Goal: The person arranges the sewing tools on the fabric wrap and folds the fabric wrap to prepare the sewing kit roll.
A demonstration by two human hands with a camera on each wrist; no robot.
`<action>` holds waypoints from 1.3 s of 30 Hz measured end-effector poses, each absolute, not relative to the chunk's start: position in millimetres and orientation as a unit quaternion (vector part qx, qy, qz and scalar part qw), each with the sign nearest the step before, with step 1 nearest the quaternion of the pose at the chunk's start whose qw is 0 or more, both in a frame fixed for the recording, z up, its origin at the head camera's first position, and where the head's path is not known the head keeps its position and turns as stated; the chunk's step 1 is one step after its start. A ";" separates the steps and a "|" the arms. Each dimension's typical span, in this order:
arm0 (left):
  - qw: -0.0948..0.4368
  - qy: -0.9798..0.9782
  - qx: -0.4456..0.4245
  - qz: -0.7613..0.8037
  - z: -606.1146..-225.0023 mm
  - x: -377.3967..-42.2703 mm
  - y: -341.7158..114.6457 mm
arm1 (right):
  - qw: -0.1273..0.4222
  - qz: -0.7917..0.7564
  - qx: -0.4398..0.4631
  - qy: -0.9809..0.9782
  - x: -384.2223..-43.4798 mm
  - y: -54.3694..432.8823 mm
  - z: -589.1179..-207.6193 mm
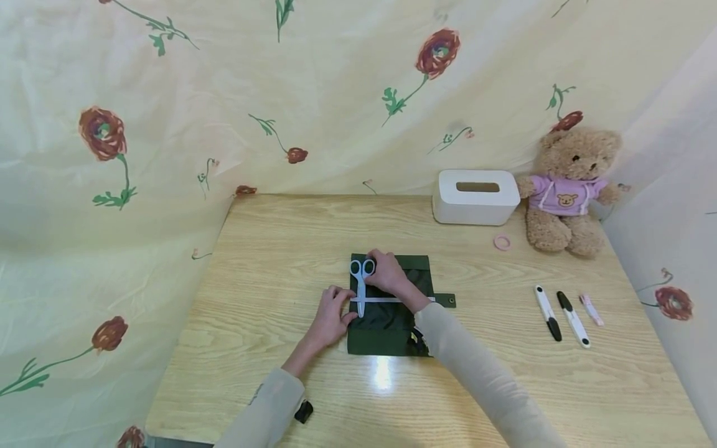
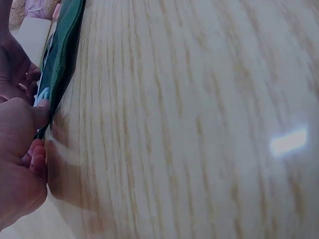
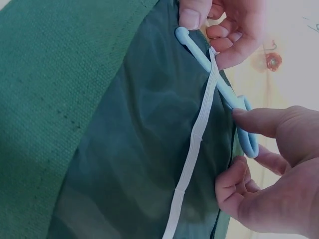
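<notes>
A dark green fabric tool pouch (image 1: 378,342) lies unfolded on the table, a white elastic strap (image 3: 184,174) running across it. Light blue scissors (image 1: 361,290) rest along its left side, handles toward the far edge, and the strap crosses over them. My right hand (image 1: 388,274) pinches a handle loop between thumb and fingers. At the pouch's left edge, my left hand (image 1: 329,317) grips the fabric, thumb near the blade tip and other fingers by the strap's end. In the left wrist view the left hand (image 2: 20,144) partly hides the scissors.
To the right lie two black-and-white pen-like tools (image 1: 548,313) and a small pink item (image 1: 590,309). A pink ring (image 1: 501,242), a white tissue box (image 1: 476,198) and a teddy bear (image 1: 566,193) are at the back right. A small black object (image 1: 304,411) sits by the left sleeve.
</notes>
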State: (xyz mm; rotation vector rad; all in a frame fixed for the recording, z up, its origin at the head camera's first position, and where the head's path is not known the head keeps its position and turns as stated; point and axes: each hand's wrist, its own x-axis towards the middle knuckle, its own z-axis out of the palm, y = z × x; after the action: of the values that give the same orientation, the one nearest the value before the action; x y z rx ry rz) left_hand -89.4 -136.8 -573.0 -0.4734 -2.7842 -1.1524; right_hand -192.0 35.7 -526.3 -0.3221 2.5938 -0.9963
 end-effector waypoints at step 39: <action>0.009 -0.912 -0.147 -0.384 -576.0 -91.9 -138.8 | 0.171 -0.288 -0.223 0.916 -180.6 49.7 -528.0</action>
State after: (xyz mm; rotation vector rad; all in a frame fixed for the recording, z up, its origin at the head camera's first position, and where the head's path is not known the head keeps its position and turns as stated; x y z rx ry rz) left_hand -91.9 -138.8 -576.0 -0.4583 -2.8477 -1.1994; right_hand -180.6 49.7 -528.0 -0.6337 2.5994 -0.8163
